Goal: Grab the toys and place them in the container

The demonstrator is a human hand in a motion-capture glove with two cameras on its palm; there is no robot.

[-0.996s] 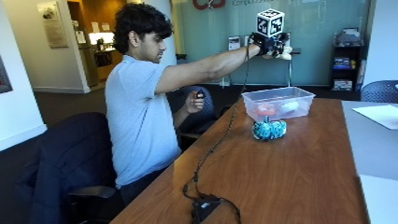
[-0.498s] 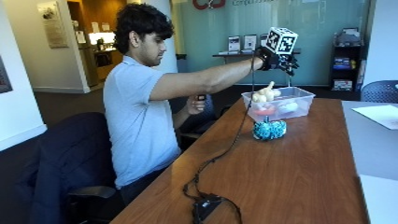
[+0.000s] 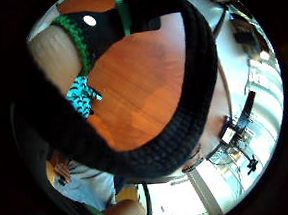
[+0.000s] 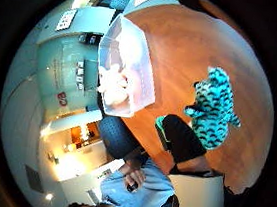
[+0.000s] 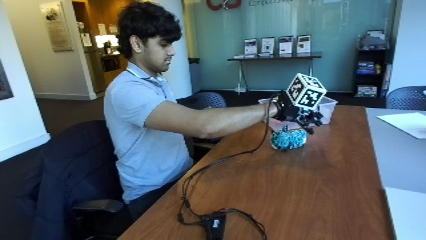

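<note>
A teal and black striped plush toy (image 5: 288, 139) lies on the wooden table (image 5: 319, 195), just in front of the clear plastic container (image 5: 327, 106). My gloved right hand (image 5: 298, 114) hovers directly above the teal toy, fingers hanging down and holding nothing. In the thumb side palm view the container (image 4: 133, 57) holds a white plush toy (image 4: 112, 88), and the teal toy (image 4: 213, 112) lies on the wood beside a gloved finger (image 4: 181, 137). The little finger side palm view catches the teal toy (image 3: 83, 97) behind black glove fingers.
A white sheet of paper (image 5: 406, 122) lies on the table's far right side. A dark chair (image 5: 66, 175) stands behind the person and a blue chair (image 5: 407, 96) at the far end.
The hand was high over the container holding the white toy. It let the toy fall into the container, then came down and toward the person, over the teal toy.
</note>
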